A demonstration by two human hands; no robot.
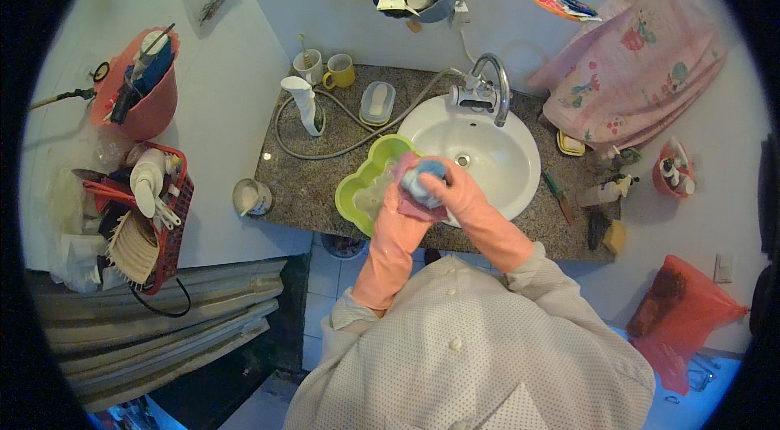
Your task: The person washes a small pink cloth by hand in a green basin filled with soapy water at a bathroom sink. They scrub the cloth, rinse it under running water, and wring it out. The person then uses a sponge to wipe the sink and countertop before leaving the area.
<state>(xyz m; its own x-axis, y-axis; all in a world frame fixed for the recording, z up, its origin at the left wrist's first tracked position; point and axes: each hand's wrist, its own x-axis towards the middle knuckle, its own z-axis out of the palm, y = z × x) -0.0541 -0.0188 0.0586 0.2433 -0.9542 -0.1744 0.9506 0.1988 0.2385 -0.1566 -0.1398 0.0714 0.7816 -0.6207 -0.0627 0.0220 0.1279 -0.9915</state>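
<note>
Both hands wear orange rubber gloves and meet over the green basin. My left hand holds a pink cloth from below. In my right hand is a blue-and-white bundle, pressed against the cloth; whether it is fabric or a sponge, I cannot tell. Cloudy, sudsy water lies in the lime-green scalloped basin, which stands on the counter against the sink's left rim. A white oval sink with a chrome faucet sits to the right, its bowl partly hidden by my right glove.
Granite counter holds a white spray bottle, soap dish, yellow mug, open can and a green-handled brush or knife. A yellow sponge is near the right edge. A red basket hangs left.
</note>
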